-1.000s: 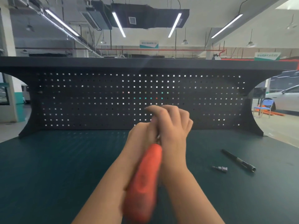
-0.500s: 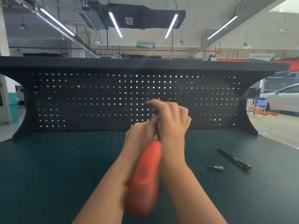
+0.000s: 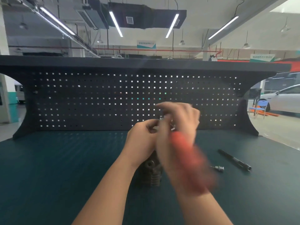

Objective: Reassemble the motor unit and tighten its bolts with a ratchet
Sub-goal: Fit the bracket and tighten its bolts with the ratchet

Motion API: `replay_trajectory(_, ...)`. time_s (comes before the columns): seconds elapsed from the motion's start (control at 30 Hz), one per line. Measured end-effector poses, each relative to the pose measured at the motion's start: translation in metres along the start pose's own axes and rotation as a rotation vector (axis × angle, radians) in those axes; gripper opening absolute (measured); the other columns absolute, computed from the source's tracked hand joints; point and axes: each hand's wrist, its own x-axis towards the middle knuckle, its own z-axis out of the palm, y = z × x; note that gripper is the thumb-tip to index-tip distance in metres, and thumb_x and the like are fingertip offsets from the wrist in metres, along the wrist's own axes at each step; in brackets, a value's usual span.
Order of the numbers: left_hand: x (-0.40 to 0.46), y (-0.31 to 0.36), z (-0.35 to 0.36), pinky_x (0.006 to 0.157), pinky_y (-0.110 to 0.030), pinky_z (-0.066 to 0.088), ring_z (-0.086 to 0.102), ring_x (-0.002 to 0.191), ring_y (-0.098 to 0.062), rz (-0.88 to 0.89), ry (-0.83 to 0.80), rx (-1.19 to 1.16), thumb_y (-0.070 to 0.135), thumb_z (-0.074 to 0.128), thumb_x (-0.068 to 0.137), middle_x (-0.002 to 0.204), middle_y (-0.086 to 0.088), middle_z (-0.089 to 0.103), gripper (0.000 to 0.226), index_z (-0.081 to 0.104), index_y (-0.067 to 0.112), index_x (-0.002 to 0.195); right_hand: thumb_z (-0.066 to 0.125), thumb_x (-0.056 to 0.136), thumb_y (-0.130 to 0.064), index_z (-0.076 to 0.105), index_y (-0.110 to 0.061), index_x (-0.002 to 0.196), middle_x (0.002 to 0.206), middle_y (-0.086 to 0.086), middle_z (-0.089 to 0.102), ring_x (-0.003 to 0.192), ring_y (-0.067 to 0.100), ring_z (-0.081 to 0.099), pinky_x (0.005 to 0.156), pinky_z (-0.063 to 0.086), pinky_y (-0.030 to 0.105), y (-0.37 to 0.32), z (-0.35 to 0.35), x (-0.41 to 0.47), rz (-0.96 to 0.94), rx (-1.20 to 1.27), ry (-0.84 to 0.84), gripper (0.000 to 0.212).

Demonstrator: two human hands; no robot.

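A ratchet with an orange handle [image 3: 188,153] is held in front of me, its handle blurred and pointing down to the right. My right hand [image 3: 180,120] grips the ratchet near its metal head [image 3: 168,122]. My left hand [image 3: 142,142] pinches the metal part at the ratchet head from the left. The dark, ribbed motor unit [image 3: 151,172] stands on the green bench mat below both wrists, largely hidden by my arms.
A small metal socket bit [image 3: 218,168] and a black extension bar [image 3: 234,159] lie on the mat [image 3: 48,176] to the right. A black pegboard [image 3: 97,98] backs the bench. A white car [image 3: 282,99] and a blue chair [image 3: 259,108] are beyond on the right.
The orange handle has swung from pointing down-left to pointing down-right. My hands have parted a little, and the motor unit now shows between my wrists.
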Motion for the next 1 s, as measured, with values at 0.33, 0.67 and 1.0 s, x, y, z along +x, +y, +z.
replay_trajectory(0.33, 0.006, 0.004, -0.008, 0.068, -0.016, 0.051, 0.071, 0.076, -0.003, 0.086, -0.064, -0.171, 0.047, 0.066, 0.076, 0.077, 0.007, 0.076, 0.013, 0.077, 0.039, 0.078, 0.05, 0.083, -0.019, 0.059, -0.023, 0.109, 0.08, -0.02, 0.055, 0.082, -0.005, 0.054, 0.076, 0.04, 0.01, 0.026, -0.023, 0.006, 0.521, 0.305, 0.239, 0.027)
replay_trajectory(0.67, 0.012, -0.003, -0.008, 0.067, -0.04, 0.051, 0.054, 0.067, -0.016, -0.056, 0.079, 0.047, 0.025, 0.059, 0.093, 0.083, -0.018, 0.072, 0.024, 0.069, 0.009, 0.078, 0.048, 0.081, -0.024, 0.06, -0.03, 0.111, 0.104, -0.005, 0.055, 0.103, 0.015, 0.038, 0.09, 0.025, 0.033, -0.005, 0.004, -0.009, -0.136, -0.208, -0.041, 0.032)
replay_trajectory(1.0, 0.003, 0.008, -0.006, 0.078, -0.033, 0.056, 0.072, 0.077, -0.014, 0.003, 0.02, -0.178, 0.037, 0.077, 0.073, 0.078, -0.002, 0.076, 0.019, 0.077, 0.023, 0.085, 0.048, 0.081, -0.013, 0.055, -0.039, 0.116, 0.089, -0.011, 0.051, 0.079, -0.003, 0.05, 0.086, 0.044, 0.018, 0.023, -0.019, 0.007, 0.445, 0.224, 0.215, 0.044)
